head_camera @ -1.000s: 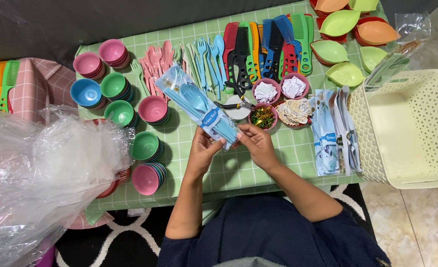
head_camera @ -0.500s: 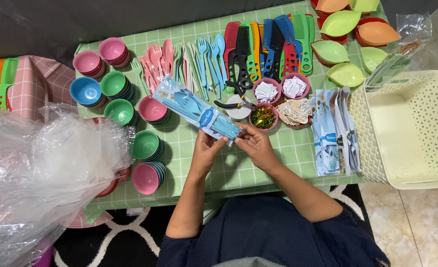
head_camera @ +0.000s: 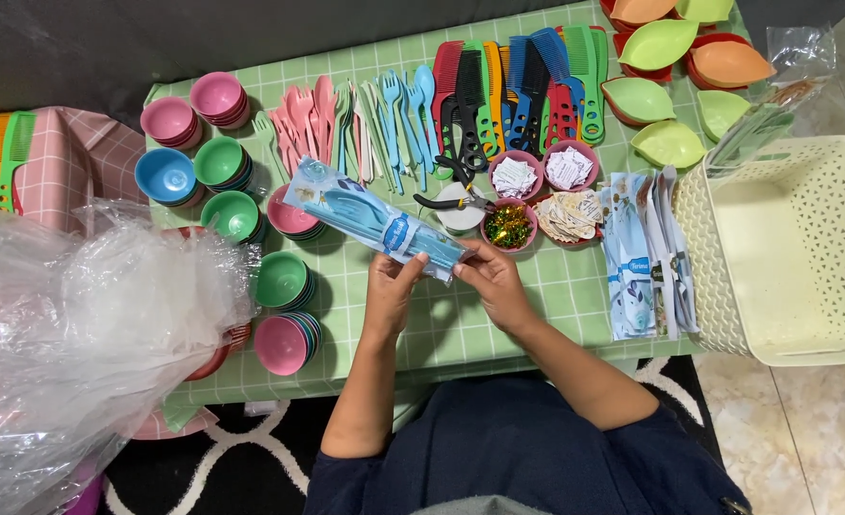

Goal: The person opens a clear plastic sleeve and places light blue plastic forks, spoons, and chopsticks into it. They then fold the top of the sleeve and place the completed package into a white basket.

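Note:
Both hands hold one clear plastic packet (head_camera: 370, 217) with a light blue spoon, fork and small bowl inside, above a green checked table (head_camera: 441, 329). My left hand (head_camera: 391, 286) grips the packet's near end from the left. My right hand (head_camera: 489, 277) pinches the same end from the right, at the folded edge. The packet points away to the upper left, over a stack of pink bowls (head_camera: 289, 217).
Stacks of small coloured bowls (head_camera: 220, 162), loose plastic spoons and forks (head_camera: 365, 119) and combs (head_camera: 518, 81) lie behind. Pliers (head_camera: 451, 198) and cups of paper slips (head_camera: 513, 178) sit ahead. Finished packets (head_camera: 643, 250) and a cream basket (head_camera: 804, 253) are right; crumpled plastic bags (head_camera: 70, 334) left.
The packet has tilted slightly and shifted a little toward me; both hands have kept hold of its near end, working the fold.

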